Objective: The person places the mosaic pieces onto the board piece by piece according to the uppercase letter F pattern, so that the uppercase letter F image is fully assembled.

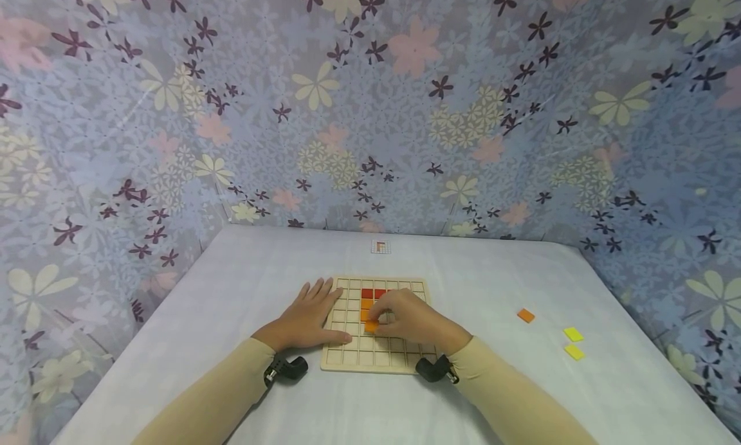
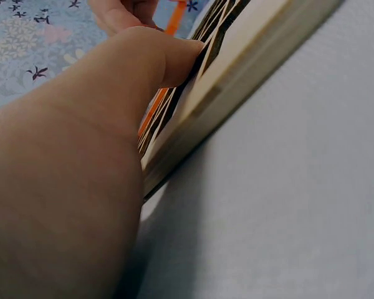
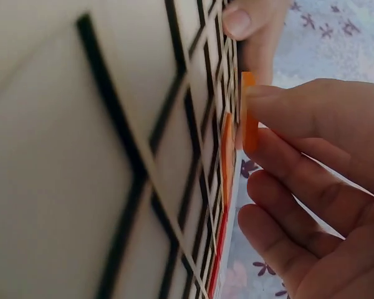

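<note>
A square wooden grid board (image 1: 351, 360) lies on the white table. My left hand (image 1: 308, 317) rests on its left edge with the fingers spread; the thumb lies over the lower left cells. Between thumb and index finger, my right hand (image 1: 412, 317) pinches an orange square tile (image 3: 250, 112), held just above the board. Two orange tiles (image 1: 367, 309) sit in cells in one column, under a row of red tiles (image 1: 368, 293) whose right part is hidden behind the right hand. In the left wrist view the left thumb (image 2: 181, 61) touches the board's edge.
On the table to the right lie a loose orange tile (image 1: 525, 316) and two yellow tiles, a farther one (image 1: 573, 334) and a nearer one (image 1: 574, 352). Behind the board is a small pattern card (image 1: 381, 246). A flowered cloth (image 1: 370, 110) hangs behind the table.
</note>
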Available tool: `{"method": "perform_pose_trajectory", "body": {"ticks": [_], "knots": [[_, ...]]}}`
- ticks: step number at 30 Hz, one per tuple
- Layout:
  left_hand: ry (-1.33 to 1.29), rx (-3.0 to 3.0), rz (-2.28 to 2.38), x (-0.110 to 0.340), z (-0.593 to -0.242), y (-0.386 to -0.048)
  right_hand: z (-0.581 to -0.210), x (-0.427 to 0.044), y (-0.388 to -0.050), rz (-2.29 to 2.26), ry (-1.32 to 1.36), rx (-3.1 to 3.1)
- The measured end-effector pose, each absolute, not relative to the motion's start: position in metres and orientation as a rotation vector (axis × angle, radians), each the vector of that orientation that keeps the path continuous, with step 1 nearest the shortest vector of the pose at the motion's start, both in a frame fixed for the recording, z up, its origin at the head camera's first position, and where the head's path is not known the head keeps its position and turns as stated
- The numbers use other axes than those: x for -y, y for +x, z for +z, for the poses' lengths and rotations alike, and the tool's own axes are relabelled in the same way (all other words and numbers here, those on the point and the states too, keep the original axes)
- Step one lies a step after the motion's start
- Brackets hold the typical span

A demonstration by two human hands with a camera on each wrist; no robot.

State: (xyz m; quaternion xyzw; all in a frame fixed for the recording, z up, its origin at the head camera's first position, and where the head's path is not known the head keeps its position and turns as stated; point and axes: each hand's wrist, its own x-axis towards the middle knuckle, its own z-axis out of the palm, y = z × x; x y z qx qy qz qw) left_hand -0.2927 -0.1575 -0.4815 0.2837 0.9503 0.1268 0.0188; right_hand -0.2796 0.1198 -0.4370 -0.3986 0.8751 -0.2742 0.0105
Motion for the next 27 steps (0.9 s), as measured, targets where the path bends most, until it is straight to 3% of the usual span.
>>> {"method": "perform_pose_trajectory", "body": {"ticks": [27], "knots": [[0.903, -2.957, 0.378, 0.158, -0.484, -0.295, -0.441, -0.109, -0.281, -0.79, -1.281, -2.731]]}}
